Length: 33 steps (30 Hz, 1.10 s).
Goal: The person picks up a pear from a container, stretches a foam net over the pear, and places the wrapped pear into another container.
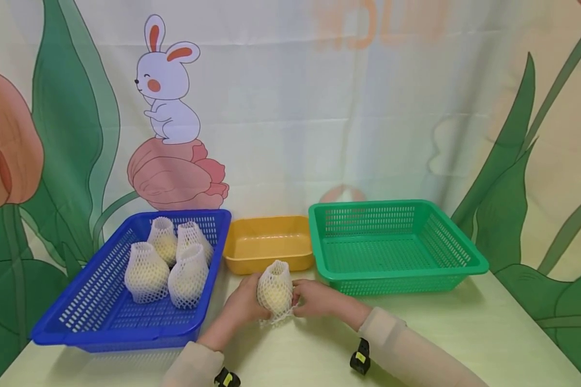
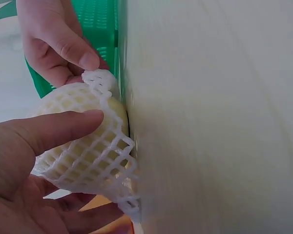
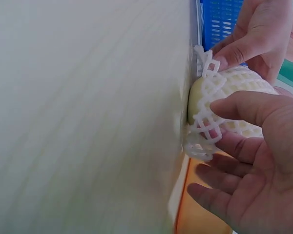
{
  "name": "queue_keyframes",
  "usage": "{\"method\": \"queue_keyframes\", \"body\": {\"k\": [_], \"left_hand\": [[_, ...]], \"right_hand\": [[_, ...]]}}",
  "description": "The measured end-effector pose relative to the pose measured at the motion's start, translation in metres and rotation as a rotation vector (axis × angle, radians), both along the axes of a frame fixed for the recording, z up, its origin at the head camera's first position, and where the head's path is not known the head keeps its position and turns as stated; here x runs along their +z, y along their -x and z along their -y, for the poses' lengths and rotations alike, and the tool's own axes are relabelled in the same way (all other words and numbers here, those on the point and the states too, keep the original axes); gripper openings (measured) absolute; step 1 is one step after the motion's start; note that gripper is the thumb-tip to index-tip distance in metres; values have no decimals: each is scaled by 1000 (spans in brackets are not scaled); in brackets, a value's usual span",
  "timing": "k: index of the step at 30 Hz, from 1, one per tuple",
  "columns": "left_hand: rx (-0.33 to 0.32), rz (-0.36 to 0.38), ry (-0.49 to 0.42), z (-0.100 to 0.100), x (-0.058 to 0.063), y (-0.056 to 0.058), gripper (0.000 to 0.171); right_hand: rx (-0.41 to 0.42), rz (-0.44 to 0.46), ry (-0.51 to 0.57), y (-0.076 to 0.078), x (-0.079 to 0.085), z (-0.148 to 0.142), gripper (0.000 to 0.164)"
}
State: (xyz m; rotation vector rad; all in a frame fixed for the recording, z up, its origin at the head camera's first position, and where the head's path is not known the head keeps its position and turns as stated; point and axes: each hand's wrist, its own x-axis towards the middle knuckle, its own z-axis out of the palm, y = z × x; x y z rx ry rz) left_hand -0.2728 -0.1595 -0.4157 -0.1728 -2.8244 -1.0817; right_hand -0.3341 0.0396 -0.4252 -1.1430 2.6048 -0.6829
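Observation:
A pale yellow round fruit (image 1: 277, 294) in a white foam net sleeve (image 2: 107, 146) stands on the table in front of the yellow basket. My left hand (image 1: 244, 302) grips it from the left, thumb across the net and fingers round the other side. From the right, my right hand (image 1: 314, 298) pinches the loose lower edge of the net between thumb and finger. In the right wrist view, part of the bare fruit (image 3: 196, 101) shows at the net's open end. What kind of fruit it is, I cannot tell.
On the left, a blue basket (image 1: 126, 339) holds several netted fruits (image 1: 147, 273). A small yellow basket (image 1: 268, 263) stands behind my hands, and a green basket (image 1: 402, 275) stands to the right. Behind them hangs a printed cloth (image 1: 281, 107). The pale table (image 1: 290, 360) runs toward me.

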Motion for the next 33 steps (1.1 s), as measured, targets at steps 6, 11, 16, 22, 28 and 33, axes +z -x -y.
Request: {"method": "queue_keyframes", "body": {"k": [6,11,16,22,28,33], "left_hand": [[-6,35,-19,3,-1,1,87],[-32,83,-99,-1,0,2,91],[-40,147,-143,-8,1,4,93],[-32,116,-136,-14,6,8,92],[-36,50,-127,-20,7,14,87],[20,38,-94,-20,8,14,86]], "right_hand": [[-9,41,3,-3,2,-5,13],[-31,89,-38,-4,3,-4,17],[-2,77,-73,-3,6,-5,13],[-14,125,-45,0,5,-8,15],[-21,119,-25,3,0,-10,17],[-11,112,-31,1,-2,-12,20]]}}
